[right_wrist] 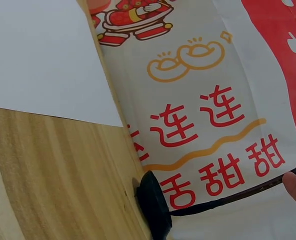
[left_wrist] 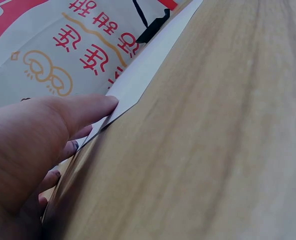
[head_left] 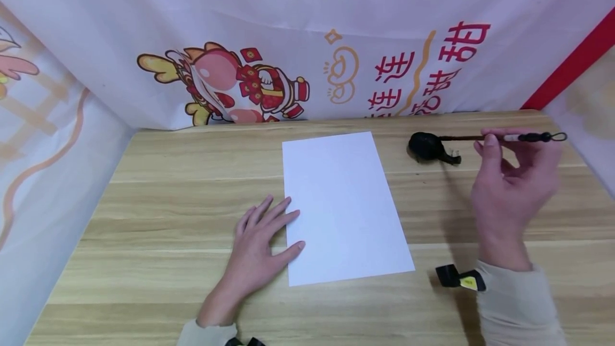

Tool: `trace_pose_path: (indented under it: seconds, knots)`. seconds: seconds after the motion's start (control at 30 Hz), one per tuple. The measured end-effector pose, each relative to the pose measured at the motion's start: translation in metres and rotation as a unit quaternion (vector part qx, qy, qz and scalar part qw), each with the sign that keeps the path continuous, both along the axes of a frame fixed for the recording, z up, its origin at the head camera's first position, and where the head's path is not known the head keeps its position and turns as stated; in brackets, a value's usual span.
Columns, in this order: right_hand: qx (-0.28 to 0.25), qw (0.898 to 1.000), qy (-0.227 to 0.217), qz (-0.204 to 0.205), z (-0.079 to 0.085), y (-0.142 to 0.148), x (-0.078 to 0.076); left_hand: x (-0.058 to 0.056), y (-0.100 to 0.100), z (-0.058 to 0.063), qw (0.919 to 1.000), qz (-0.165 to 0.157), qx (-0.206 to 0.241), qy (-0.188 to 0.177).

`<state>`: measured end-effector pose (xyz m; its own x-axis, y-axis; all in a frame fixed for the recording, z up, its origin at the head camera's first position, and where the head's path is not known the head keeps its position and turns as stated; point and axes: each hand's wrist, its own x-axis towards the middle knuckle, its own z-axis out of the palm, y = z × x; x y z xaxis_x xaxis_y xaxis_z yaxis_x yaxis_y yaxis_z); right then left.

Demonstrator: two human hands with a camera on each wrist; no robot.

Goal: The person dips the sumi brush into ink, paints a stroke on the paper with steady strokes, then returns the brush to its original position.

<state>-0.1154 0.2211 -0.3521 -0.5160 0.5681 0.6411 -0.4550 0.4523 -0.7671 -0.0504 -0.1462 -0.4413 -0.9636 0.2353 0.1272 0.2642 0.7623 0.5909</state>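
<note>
We see the white paper (head_left: pixel 348 212) lying between the 2 hands, its long axis running away from the person and the left hand (head_left: pixel 261 247) nearer, fingers spread, with thumb and some fingertips on its left edge. Our right hand (head_left: pixel 519 186) pinches the brush (head_left: pixel 463 138) by its handle, lying crosswise with the tip at the black dish (head_left: pixel 425 146), right of the paper; we cannot tell whether the bristles touch ink.

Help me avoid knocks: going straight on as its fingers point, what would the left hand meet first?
The left hand would likely meet the white paper first: in the head view its thumb and fingertips overlap the sheet's left edge, though how firmly they touch is unclear.
</note>
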Motion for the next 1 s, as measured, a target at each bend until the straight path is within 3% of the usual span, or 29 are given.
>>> trace_pose_path:
  seconds: [0.13,0.5,1.0]
  knots:
    - [-0.007,1.0,-0.002,0.005,-0.002,0.0,-0.001,0.001,0.0,0.0,1.0,0.0,0.003,0.003]
    - [0.005,0.999,-0.015,-0.032,0.011,0.006,0.005,-0.001,-0.001,0.001,0.9998,0.011,0.018,-0.004]
    - [-0.038,0.997,0.032,0.056,0.017,-0.012,0.012,0.001,-0.001,0.0,0.9991,0.005,0.04,0.016]
